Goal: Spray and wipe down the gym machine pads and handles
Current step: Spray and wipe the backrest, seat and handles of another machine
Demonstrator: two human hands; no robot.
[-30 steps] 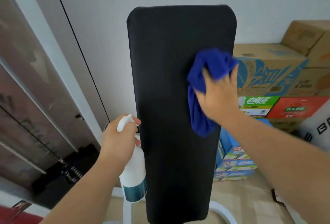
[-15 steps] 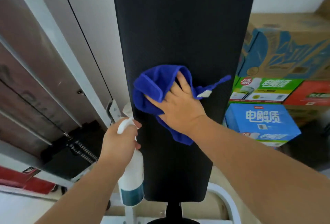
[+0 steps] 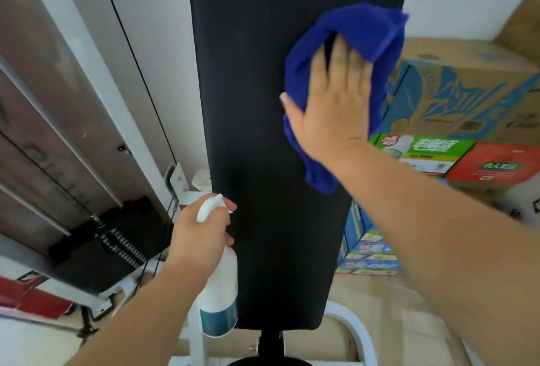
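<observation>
Against a white wall (image 3: 163, 44), right hand (image 3: 330, 102) presses cloth (image 3: 359, 29) flat-fingered at the right edge of the pad (image 3: 257, 102), left hand (image 3: 198, 234) grips bottle (image 3: 219, 301); overlapping strokes should serve best.

Right hand (image 3: 333, 108) presses the blue cloth (image 3: 365, 32) flat on the black pad (image 3: 257, 102), near its right edge. Left hand (image 3: 198, 234) grips a spray bottle (image 3: 219, 301) just left of the pad's lower end.

One wide-angle camera sits on the person's head and faces forward and slightly down, close to the black pad (image 3: 271, 132), which fills the middle of the frame and runs off its top edge. The left hand (image 3: 201, 234) and right hand (image 3: 336, 102) reach in from below, with a weight stack (image 3: 96, 251) at far left and cardboard boxes (image 3: 461, 108) at right.
</observation>
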